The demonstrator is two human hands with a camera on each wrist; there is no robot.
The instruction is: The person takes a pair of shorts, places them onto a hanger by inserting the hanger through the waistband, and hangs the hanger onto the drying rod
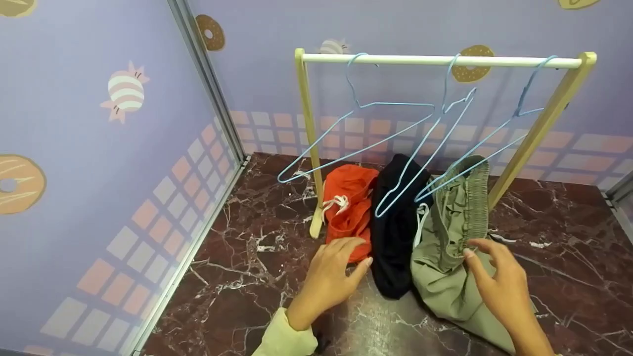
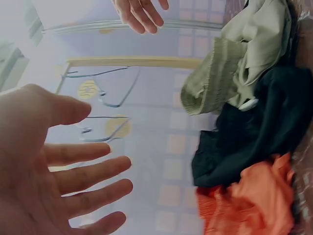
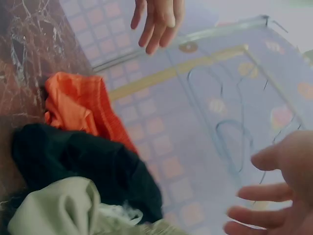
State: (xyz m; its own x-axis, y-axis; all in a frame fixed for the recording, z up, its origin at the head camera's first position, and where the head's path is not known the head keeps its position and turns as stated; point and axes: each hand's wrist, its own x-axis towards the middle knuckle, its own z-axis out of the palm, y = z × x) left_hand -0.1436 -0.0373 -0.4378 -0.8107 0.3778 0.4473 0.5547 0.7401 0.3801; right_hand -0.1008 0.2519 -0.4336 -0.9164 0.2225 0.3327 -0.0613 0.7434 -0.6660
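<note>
My left hand [image 1: 332, 272] hovers with spread, relaxed fingers by the near end of an orange garment [image 1: 348, 220] that has a white drawstring. In the left wrist view its palm faces the clothes, holding nothing. My right hand [image 1: 502, 277] is in front of an olive-green garment [image 1: 447, 277] with a gathered elastic waistband [image 1: 477, 202]; its fingers are loosely bent and overlap the cloth in the head view. The right wrist view shows nothing between thumb and fingers. A black garment [image 1: 395, 247] lies bunched between the orange and green ones.
A small wooden rack with a white rail [image 1: 415, 60] stands behind the clothes. Three blue wire hangers hang from it: the left hanger [image 1: 356, 154], middle hanger [image 1: 420, 153] and right hanger [image 1: 474, 155]. Patterned walls [image 1: 99, 148] enclose the dark marbled surface [image 1: 232, 296].
</note>
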